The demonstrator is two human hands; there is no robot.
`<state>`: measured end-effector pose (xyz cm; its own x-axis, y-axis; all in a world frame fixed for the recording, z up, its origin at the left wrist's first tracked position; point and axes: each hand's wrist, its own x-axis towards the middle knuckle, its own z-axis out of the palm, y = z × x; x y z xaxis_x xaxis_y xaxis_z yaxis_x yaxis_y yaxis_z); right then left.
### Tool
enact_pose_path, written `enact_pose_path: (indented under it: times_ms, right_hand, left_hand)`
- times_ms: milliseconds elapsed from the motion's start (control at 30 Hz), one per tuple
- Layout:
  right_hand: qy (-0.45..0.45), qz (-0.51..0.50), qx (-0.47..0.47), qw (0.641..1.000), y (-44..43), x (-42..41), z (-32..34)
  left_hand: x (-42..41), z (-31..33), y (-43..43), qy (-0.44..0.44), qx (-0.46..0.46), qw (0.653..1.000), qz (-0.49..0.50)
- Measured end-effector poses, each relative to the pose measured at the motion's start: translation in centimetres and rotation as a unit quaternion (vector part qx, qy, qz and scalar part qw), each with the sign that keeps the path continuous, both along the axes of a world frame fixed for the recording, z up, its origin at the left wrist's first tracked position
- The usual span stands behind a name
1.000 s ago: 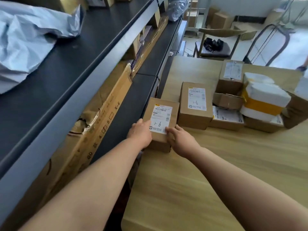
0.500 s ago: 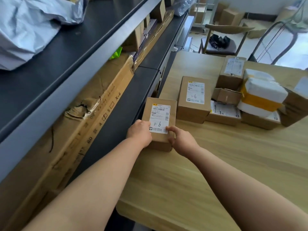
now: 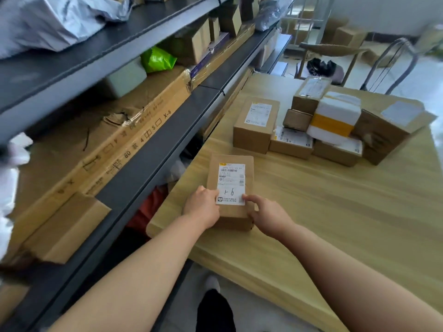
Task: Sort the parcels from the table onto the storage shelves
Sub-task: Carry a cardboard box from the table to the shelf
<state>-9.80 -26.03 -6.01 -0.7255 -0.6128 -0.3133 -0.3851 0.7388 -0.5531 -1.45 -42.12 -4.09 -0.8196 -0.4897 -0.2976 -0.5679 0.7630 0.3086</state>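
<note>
Our left hand curls round the near left edge of the parcel. Our right hand clasps its near right corner, one fingertip on the label. We judge this two-sided hold readies a level lift. The parcel sits between our hands on the table, with the shelves just left of the left hand. It is a plain brown carton, label up, with a handwritten mark. The other parcels cluster well beyond our hands.

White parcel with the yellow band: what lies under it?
The white parcel rests on a flat brown box. Most of that box's top is covered, so its label cannot be read.
</note>
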Motion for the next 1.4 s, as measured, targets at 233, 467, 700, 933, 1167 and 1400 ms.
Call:
enact_pose_path:
  times_ms: [233, 467, 700, 933, 1167, 1400]
  right_hand:
    - [0.02, 0.036, 0.002, 0.999, 6.3, 3.2, -0.3]
    - [0.043, 0.076, 0.019, 0.996, 7.0, 3.6, 0.1]
    - [0.013, -0.01, -0.019, 1.0, 4.9, 2.3, 0.5]
    - [-0.058, -0.038, -0.022, 0.997, 3.9, 2.9, -1.1]
    - [-0.062, -0.065, -0.048, 0.995, 4.2, 3.0, -1.9]
    - [-0.108, -0.073, -0.064, 0.989, 4.6, 2.4, -1.5]
  left_hand:
    - [4.1, -0.1, 6.5, -0.022, 0.003, 1.0, 0.011]
    - [5.1, 0.6, 6.7, -0.02, 0.055, 0.998, 0.022]
    - [3.7, -0.3, 4.3, -0.004, 0.167, 0.983, 0.079]
    - [3.0, -3.1, 3.7, -0.003, 0.21, 0.976, 0.061]
    - [3.2, -3.2, 3.7, 0.006, 0.184, 0.982, 0.032]
    - [3.4, -3.2, 4.2, 0.032, 0.281, 0.951, 0.128]
